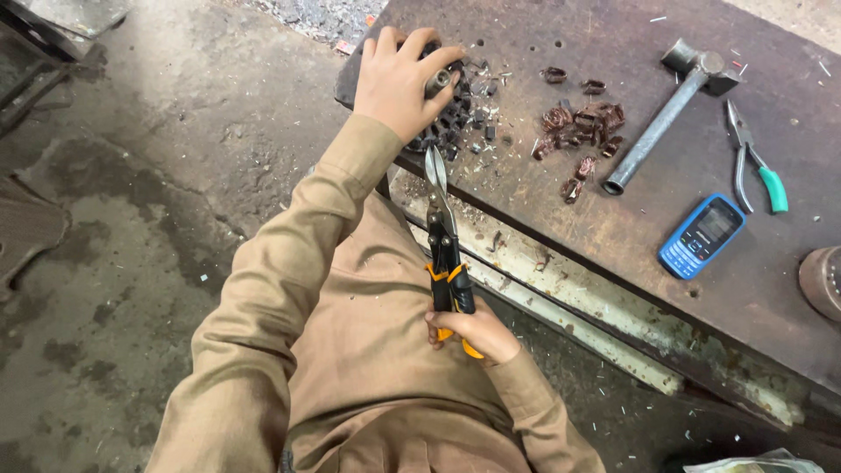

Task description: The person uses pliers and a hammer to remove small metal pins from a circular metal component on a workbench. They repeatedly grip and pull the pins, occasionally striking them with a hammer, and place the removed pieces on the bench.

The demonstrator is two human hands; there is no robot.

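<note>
Snips at the bench edge, left hand on a dark round part.

I see a hammer (655, 123), green-handled pliers (755, 162), a blue phone (702, 236) and copper scraps (580, 131) on the rusty bench (771, 289). My left hand (399, 79) reaches out, fingers clamped over the dark slotted part (445, 118) at the bench corner. My right hand (473, 331) squeezes the orange-handled snips (445, 245), blades together, pointing at the part.
</note>
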